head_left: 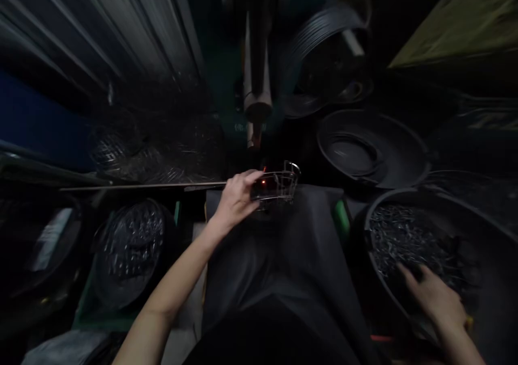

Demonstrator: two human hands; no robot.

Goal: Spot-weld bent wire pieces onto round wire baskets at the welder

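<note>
My left hand [237, 200] is closed on the near end of a curved wire frame [279, 187], a small rack of shiny bent wire. Thumb and fingers pinch its left side, and the rest sticks out to the right. A red light spot shows by the fingertips, below a vertical metal rod [254, 133] with a copper-coloured tip. At the lower right, my right hand [437, 295] reaches into a round dark tub [370, 230] of small metal wire pieces [404, 235]. Its thumb and fingers look apart over the pieces, though blur and shadow hide the tips.
Behind the tub stands a wide dark basin [404, 138], with a coil of wire [324, 25] further back. On the left, another round container [133, 251] holds shiny parts. A thin ledge [141, 187] runs left of the wire frame. Dark cloth [283, 246] covers my lap.
</note>
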